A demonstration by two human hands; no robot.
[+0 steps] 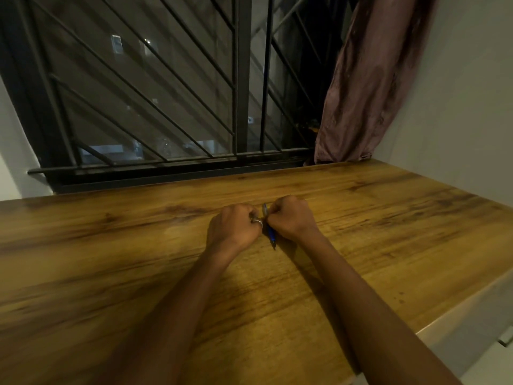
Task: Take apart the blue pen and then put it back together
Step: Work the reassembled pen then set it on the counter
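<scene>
The left hand (234,227) is curled tight, its contents hidden; just to its right, the blue pen (270,230) is pinched by the closed right hand (291,218). No separated parts are seen on the table (111,273), so the stage reached cannot be told. The pen's long axis is directed away from the person, tip nearest the wrists.

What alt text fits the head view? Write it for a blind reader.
Two bare hands meet over a wooden table, the left hand and right hand both gripping a blue pen between them. Behind the table are a barred window at night and a bunched pinkish curtain.
</scene>
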